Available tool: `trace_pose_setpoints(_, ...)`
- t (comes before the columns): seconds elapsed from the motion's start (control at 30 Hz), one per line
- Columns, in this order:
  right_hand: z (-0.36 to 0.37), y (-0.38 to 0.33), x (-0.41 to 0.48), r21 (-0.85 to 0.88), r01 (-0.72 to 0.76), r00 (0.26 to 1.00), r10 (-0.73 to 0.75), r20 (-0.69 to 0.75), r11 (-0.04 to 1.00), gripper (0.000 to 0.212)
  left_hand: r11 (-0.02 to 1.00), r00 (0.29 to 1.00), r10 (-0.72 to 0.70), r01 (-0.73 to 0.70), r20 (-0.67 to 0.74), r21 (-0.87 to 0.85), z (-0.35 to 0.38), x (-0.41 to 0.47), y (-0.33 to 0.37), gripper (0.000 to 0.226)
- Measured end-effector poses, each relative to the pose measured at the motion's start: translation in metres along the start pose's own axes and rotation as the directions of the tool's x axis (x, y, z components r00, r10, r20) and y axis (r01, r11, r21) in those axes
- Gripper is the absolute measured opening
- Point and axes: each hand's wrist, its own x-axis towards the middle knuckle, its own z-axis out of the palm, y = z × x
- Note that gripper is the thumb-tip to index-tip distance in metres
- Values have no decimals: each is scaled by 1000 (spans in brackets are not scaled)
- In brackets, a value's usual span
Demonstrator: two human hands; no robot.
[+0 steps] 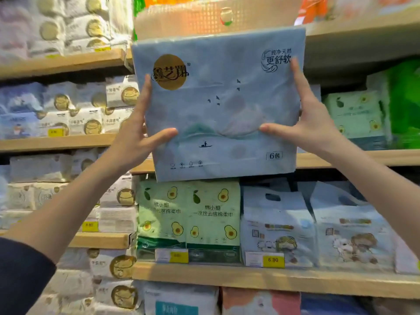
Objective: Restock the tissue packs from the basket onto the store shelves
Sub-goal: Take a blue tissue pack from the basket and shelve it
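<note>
Head view: both forearms reach up and forward. Left hand point(141, 130) and right hand point(304, 123) clamp the blue tissue pack point(218, 105) by its sides, thumbs across its face, raised before the wooden shelf point(341, 159).

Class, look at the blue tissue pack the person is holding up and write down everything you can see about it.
The blue tissue pack is a large, squarish soft bundle in thin, slightly wrinkled plastic film. Its pale blue front shows a gold circle logo, small dark birds, misty hills, a tiny boat and a "6" label at lower right. It is held upright, tilted slightly, in front of the wooden shelves. The left hand and right hand grip its two sides, thumbs on the front.
</note>
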Motion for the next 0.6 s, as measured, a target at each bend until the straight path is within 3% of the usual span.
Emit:
trace_pose_setpoints(0.23, 17, 16, 49, 12, 65, 998, -65, -10, 998, 110, 999, 999, 35, -36, -5, -15, -12, 39, -31, 96)
trace_pose_setpoints(0.6, 61, 35, 97, -116, 114, 991, -121, -52, 987, 112, 990, 990, 143, -143, -20, 6, -20, 84, -100, 95)
